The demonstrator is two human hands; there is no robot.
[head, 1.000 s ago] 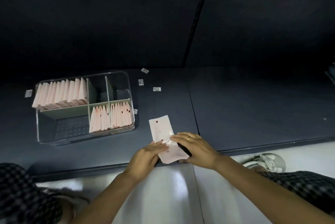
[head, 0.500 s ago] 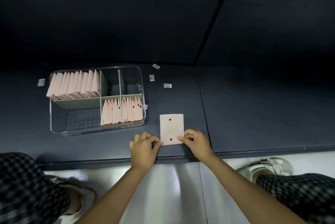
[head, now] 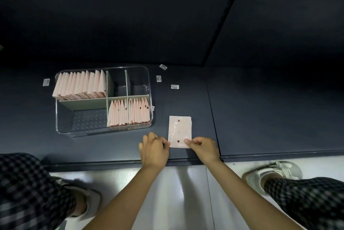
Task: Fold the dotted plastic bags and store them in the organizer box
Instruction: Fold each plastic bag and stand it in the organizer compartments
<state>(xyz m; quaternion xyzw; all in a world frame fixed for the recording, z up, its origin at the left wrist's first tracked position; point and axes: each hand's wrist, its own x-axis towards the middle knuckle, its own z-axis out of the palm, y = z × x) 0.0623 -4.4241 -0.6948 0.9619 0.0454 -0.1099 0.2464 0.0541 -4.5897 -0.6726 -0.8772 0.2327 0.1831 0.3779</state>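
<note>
Organizer box (head: pixel 151 88) at left on the dark table (head: pixel 260 114), two compartments filled with folded bags (head: pixel 80 85). Left hand (head: pixel 154 148) pinches the dotted bag's (head: pixel 179 131) near-left corner; right hand (head: pixel 203 147) pinches its near-right corner. Bag lies flat, just right of the box.

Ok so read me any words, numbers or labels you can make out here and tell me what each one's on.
No text here can be read.
Four small white stickers on the dark table, at and: barcode-like print, too small to read.
Dotted plastic bag: dots only, no lettering.
Organizer box: no label visible.
</note>
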